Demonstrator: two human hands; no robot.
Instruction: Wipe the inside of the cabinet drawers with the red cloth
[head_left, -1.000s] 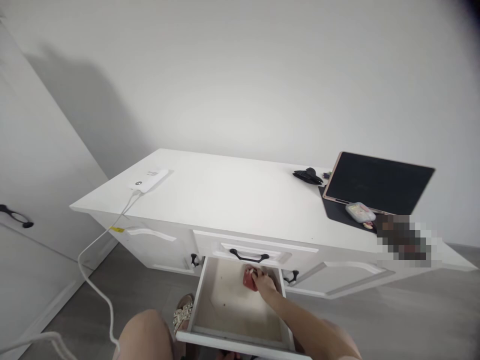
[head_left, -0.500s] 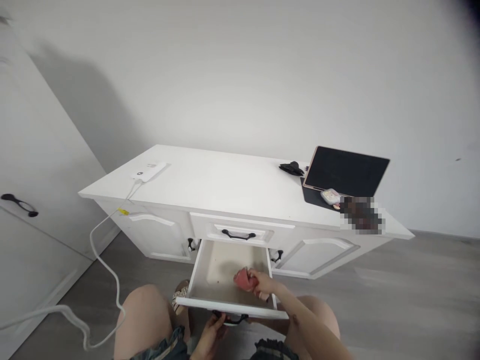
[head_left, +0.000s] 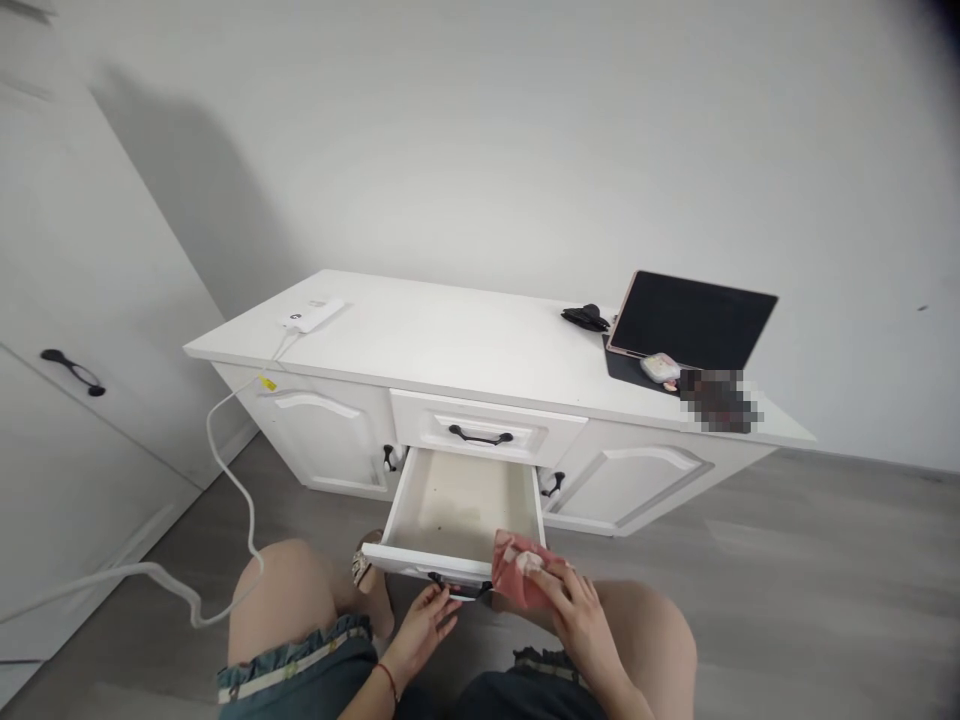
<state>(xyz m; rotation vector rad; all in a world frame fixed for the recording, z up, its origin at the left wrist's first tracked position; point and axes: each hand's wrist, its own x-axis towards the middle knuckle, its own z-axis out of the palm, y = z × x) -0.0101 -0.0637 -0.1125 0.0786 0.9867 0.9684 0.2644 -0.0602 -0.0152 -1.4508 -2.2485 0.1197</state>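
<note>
A white drawer is pulled out from the middle of a low white cabinet, with a few dark specks on its pale bottom. My left hand is at the left end of the black drawer handle, fingertips on it and the lower fingers loosely spread. In my right hand is a crumpled pinkish-red cloth with a whitish patch. The cloth covers the front right corner of the drawer; whether it touches the front panel I cannot tell.
On the cabinet top are a white device with a cable, a black folded item, a propped tablet, a small case and a blurred object. My knees flank the drawer.
My right hand has brought the cloth from inside the drawer to its front right corner, and the cloth is more spread. My left hand's fingers look looser at the handle.
</note>
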